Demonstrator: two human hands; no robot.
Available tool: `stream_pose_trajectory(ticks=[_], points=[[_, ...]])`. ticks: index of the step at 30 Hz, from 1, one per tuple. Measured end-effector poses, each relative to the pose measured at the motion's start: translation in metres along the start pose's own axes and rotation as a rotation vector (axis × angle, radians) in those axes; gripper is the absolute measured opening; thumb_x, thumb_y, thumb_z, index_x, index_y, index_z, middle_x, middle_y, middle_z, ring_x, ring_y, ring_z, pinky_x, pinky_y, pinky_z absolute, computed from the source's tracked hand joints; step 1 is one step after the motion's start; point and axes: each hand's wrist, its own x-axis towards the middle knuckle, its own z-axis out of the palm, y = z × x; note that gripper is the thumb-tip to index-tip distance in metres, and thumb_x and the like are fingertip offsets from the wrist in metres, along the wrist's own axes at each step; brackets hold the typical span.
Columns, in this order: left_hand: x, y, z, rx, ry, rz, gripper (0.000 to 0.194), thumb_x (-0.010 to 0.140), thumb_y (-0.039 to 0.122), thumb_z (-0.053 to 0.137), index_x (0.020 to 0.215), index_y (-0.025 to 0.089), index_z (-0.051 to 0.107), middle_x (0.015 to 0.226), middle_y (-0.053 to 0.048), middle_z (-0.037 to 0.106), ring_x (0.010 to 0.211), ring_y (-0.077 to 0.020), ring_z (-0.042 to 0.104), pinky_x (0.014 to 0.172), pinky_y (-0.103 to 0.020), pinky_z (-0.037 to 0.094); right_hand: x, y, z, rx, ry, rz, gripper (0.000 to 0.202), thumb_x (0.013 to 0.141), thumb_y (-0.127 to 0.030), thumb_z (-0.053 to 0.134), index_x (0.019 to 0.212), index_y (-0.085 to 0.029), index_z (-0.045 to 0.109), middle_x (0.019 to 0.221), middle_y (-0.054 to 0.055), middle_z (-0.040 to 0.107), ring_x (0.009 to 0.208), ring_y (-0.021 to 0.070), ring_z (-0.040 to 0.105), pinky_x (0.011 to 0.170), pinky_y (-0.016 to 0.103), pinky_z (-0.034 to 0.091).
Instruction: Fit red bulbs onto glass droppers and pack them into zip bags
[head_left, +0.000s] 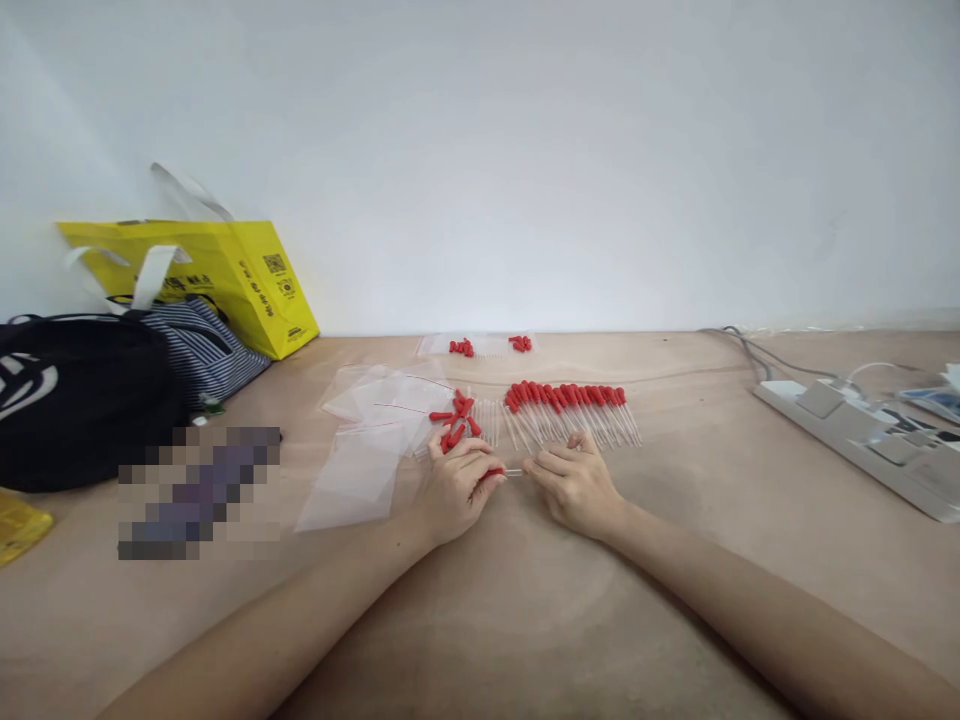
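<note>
Tube (514, 472), thin, clear, partly hidden, red bulb (493, 472) at left

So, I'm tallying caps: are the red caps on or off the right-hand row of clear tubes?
On: red caps cover the far ends of the clear tubes.

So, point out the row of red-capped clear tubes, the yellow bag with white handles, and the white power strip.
Row of red-capped clear tubes (573, 397), head view: a red cap mid-row.
Yellow bag with white handles (225, 264), head view: its large printed panel.
White power strip (847, 447), head view: its near long side.
</note>
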Motion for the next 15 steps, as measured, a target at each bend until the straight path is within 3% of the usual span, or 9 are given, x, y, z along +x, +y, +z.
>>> stream_pose_trajectory(ticks=[15], points=[[0.0003, 0.0012, 0.0032, -0.032, -0.018, 0.047, 0.017, 0.082, 0.023, 0.045, 0.071, 0.020, 0.057, 0.070, 0.003, 0.065, 0.087, -0.0157, 0.056, 0.096, -0.044, 0.009, 0.0045, -0.0078, 0.0062, 0.186, 0.067, 0.022, 0.025, 0.076, -0.008, 0.037, 0.075, -0.017, 0.060, 0.058, -0.002, 0.053, 0.052, 0.0085, 0.037, 0.063, 0.029, 0.018]])
